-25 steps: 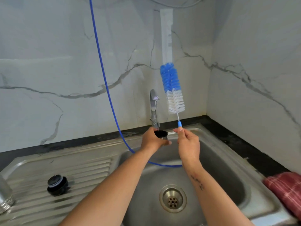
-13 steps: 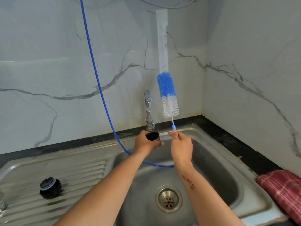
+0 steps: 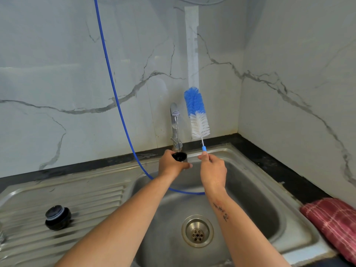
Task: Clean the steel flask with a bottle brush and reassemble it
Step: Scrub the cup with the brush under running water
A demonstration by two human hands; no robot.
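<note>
My left hand [image 3: 172, 164] wraps the flask [image 3: 179, 156] under the tap [image 3: 175, 124], probably wet and slippery steel. My right hand [image 3: 212, 170] pinches the light, bendy brush [image 3: 197, 112] by its handle, bristles up.

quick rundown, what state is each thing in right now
tap: running, thin stream falls into the black cup
black cup: mouth up, gripped by left hand
bottle brush: bristles up, outside the cup, handle pinched by right hand
black stopper: off, resting on drainboard
red cloth: bunched at sink edge
</note>
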